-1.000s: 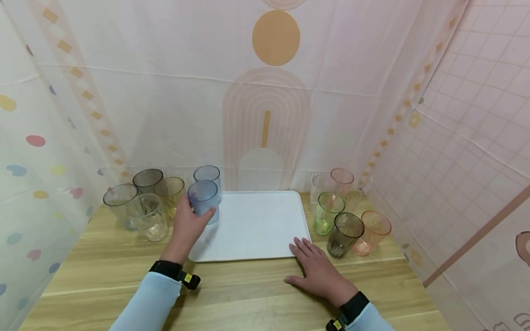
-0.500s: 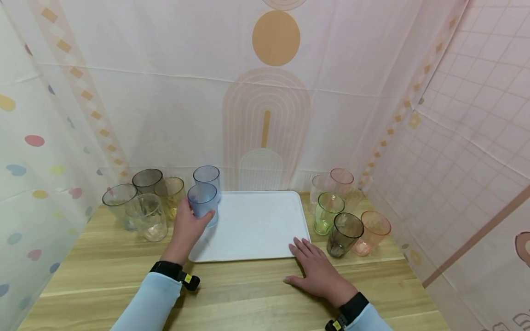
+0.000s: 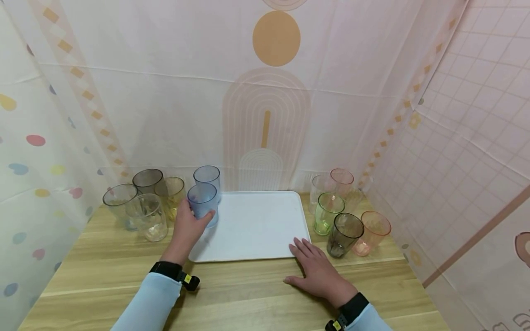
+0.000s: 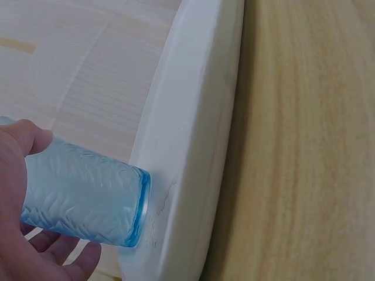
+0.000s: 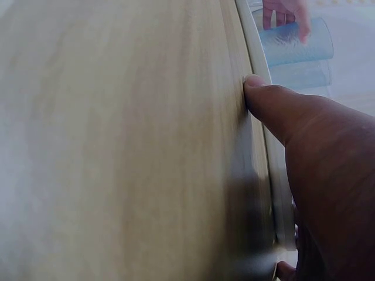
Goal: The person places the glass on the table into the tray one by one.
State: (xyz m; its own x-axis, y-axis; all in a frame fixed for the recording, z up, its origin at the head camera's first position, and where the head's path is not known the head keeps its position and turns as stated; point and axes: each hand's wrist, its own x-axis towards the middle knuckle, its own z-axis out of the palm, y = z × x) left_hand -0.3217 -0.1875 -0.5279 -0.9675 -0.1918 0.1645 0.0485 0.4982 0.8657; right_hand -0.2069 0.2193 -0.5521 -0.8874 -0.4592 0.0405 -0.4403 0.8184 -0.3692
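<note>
My left hand [image 3: 193,217] grips a pale blue ribbed cup [image 3: 203,202] upright at the left edge of a white tray [image 3: 256,230]. In the left wrist view the blue cup [image 4: 82,196] has its base right at the tray's left rim [image 4: 193,146]. A second blue cup [image 3: 207,176] stands just behind it. My right hand [image 3: 316,269] lies flat and open on the wooden table, its fingertips touching the tray's near right corner. The right wrist view shows a finger [image 5: 275,105] against the tray rim [image 5: 258,99].
Left of the tray stand several cups, among them a grey cup [image 3: 147,180], a clear cup [image 3: 149,217] and a yellow cup [image 3: 170,189]. Right of it stand a green cup [image 3: 327,212], a dark cup [image 3: 343,233], an orange cup [image 3: 372,232] and a pink cup [image 3: 342,180]. Curtains wall in three sides.
My left hand has sunk slightly with the blue cup at the tray's left edge. The right hand has not moved.
</note>
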